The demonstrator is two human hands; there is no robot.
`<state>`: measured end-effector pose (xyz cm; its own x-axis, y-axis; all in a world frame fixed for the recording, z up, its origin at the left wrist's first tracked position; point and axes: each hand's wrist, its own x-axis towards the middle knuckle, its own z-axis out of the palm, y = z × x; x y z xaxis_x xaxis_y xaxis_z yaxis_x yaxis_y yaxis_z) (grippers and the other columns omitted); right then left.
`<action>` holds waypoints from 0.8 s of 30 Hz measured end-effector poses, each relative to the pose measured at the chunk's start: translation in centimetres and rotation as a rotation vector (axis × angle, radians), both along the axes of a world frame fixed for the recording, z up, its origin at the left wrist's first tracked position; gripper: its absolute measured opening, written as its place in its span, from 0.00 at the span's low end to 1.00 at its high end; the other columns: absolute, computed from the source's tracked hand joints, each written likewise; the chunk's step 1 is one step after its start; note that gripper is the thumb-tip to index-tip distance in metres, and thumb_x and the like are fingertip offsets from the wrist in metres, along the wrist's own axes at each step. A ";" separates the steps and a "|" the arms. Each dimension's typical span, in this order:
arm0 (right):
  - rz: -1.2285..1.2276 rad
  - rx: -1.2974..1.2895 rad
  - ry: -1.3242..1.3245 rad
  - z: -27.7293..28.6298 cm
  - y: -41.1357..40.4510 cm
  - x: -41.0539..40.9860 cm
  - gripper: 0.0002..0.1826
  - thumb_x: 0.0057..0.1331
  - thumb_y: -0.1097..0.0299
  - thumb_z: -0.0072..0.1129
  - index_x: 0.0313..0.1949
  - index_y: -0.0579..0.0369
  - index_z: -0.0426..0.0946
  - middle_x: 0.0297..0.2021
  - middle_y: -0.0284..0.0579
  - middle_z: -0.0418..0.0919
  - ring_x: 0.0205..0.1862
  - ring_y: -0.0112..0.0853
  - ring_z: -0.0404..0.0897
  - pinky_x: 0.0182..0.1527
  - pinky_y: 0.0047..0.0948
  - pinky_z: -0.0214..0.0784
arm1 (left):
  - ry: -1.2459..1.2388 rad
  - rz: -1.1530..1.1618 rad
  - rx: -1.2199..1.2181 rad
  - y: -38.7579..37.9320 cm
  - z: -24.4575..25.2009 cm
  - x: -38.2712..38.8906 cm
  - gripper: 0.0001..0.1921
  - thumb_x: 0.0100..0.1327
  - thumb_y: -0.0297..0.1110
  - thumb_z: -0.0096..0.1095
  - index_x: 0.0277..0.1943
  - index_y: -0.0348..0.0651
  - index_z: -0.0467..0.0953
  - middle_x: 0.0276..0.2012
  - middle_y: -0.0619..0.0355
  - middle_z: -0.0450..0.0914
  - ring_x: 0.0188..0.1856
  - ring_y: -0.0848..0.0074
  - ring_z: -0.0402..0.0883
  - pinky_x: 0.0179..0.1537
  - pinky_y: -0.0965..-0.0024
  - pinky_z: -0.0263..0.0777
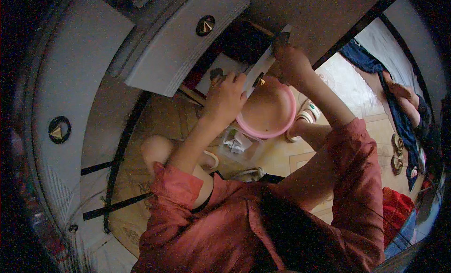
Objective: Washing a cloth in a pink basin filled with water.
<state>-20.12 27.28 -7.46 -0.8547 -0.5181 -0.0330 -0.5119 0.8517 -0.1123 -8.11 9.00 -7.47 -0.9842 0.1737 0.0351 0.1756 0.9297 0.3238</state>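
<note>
A drawer with a pale front stands pulled out of a white cabinet, its dark interior showing. My left hand lies over the near end of the drawer, touching the edge of its front; whether it grips anything is unclear. Beside its fingers, a small dark thing rests on a pale flat item inside the drawer. At the far end of the drawer front, my right hand has its fingers closed around a dark item that I cannot identify. Below the drawer, a pink round basin stands on the floor.
Another pale drawer front with a dark and gold knob juts out at upper left. A clear plastic container with crumpled white material sits between my legs. Another person's hand and sandals appear at right.
</note>
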 end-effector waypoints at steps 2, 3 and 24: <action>0.173 0.109 -0.027 2.1 -1.4 1.9 0.13 0.52 0.70 0.59 0.37 0.61 0.76 0.34 0.59 0.78 0.36 0.50 0.80 0.38 0.44 0.75 | 0.028 0.008 -0.007 -0.6 -0.1 0.3 0.23 0.55 0.35 0.61 0.52 0.34 0.69 0.49 0.41 0.72 0.46 0.48 0.75 0.53 0.52 0.66; 0.164 0.116 -0.025 1.4 -1.2 2.0 0.13 0.52 0.70 0.59 0.37 0.61 0.76 0.34 0.59 0.78 0.36 0.50 0.80 0.38 0.44 0.75 | 0.059 -0.007 0.002 -0.3 -0.2 0.2 0.23 0.55 0.35 0.61 0.52 0.34 0.69 0.49 0.41 0.72 0.46 0.48 0.75 0.52 0.52 0.66; 0.042 -0.055 0.048 -0.8 -0.5 0.5 0.27 0.50 0.57 0.64 0.44 0.64 0.72 0.32 0.62 0.78 0.35 0.53 0.80 0.37 0.45 0.75 | 0.227 -0.025 -0.055 0.1 -1.1 0.0 0.16 0.53 0.30 0.59 0.44 0.35 0.69 0.38 0.44 0.75 0.41 0.53 0.77 0.46 0.53 0.67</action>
